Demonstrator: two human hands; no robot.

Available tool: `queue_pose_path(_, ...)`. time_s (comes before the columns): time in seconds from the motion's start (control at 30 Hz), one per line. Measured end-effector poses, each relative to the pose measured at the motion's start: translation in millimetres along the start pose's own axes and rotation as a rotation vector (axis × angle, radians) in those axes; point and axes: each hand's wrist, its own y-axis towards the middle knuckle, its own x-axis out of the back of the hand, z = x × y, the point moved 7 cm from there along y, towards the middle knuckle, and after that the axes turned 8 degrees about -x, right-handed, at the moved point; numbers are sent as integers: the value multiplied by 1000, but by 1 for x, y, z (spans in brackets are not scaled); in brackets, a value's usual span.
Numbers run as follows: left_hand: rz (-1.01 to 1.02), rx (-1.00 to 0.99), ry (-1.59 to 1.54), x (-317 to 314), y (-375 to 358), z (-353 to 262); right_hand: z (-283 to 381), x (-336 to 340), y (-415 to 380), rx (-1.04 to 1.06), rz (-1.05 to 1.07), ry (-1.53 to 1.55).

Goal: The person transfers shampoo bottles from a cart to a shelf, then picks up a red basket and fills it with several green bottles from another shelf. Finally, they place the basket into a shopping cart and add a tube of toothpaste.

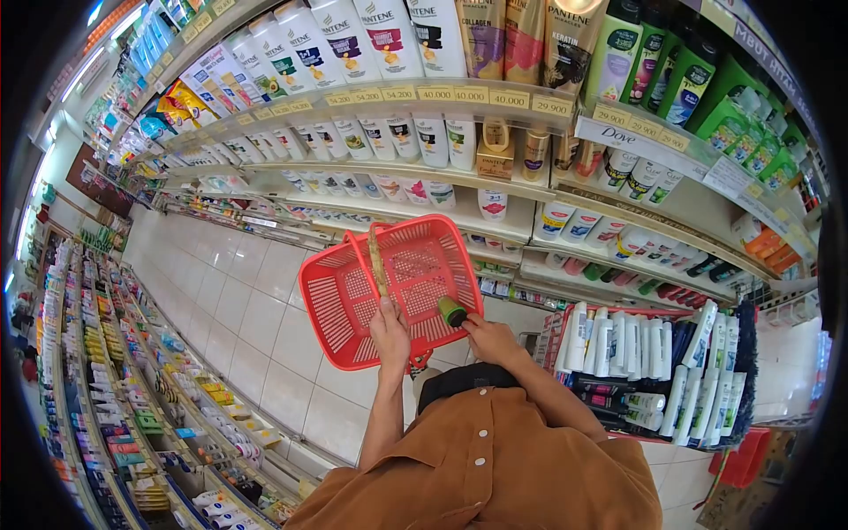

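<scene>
My left hand (pixel 389 336) is closed around the handle of a red plastic shopping basket (pixel 334 305). The handle is arched over the basket, and part of it looks wrapped in worn, yellowish tape. My right hand (pixel 492 340) is at the basket's right rim, its fingers closed at the dark end of a small green bottle (pixel 451 310). The bottle is tilted over the inside of the basket. Part of the grip is hidden, and its label cannot be read. Through the slotted basket walls and bottom, the floor shows.
Shelves of white shampoo bottles (pixel 389 40) and green bottles (pixel 616 53) rise in front, with price tags along their edges. A bin of white tubes (pixel 618 344) stands close on my right. Lower shelves of toiletries (pixel 132 397) line the left, beside a tiled aisle (pixel 221 265).
</scene>
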Motion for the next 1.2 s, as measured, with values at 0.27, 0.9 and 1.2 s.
queue_pose_path(0.27,-24,-15,-76,19,9,38,-24,118,-7,-45,-350,309)
queue_pose_path(0.9,-170,112,-39,65,-19,85,22,540,-1,34,-997,-440)
queue_pose_path(1.2,-204,183,-56,70,-32,76,42,544,23,108,-943,-353)
